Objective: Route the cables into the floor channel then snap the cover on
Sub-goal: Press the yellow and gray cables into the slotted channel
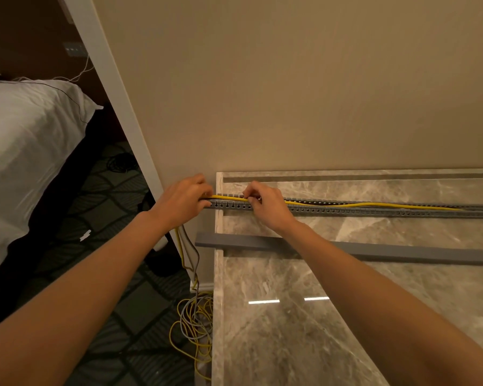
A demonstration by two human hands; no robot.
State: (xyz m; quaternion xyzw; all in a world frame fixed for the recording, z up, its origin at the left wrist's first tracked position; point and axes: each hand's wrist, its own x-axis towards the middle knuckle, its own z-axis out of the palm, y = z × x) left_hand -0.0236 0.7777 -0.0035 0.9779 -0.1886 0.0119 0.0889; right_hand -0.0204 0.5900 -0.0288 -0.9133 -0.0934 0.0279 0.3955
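Note:
A grey slotted channel (374,210) lies on the marble floor (318,316) parallel to the wall. A yellow cable (374,205) runs along inside it, rising slightly above the slots at mid-length. My left hand (183,199) grips the cables at the channel's left end, where yellow and grey strands hang down. My right hand (267,203) pinches the yellow cable against the channel a little to the right. The flat grey cover (402,253) lies loose on the floor, nearer to me than the channel.
Loose coils of yellow and grey cable (195,327) lie on the patterned carpet by the marble edge. A bed with white linen (25,151) stands at the left. A beige wall (290,93) rises just behind the channel.

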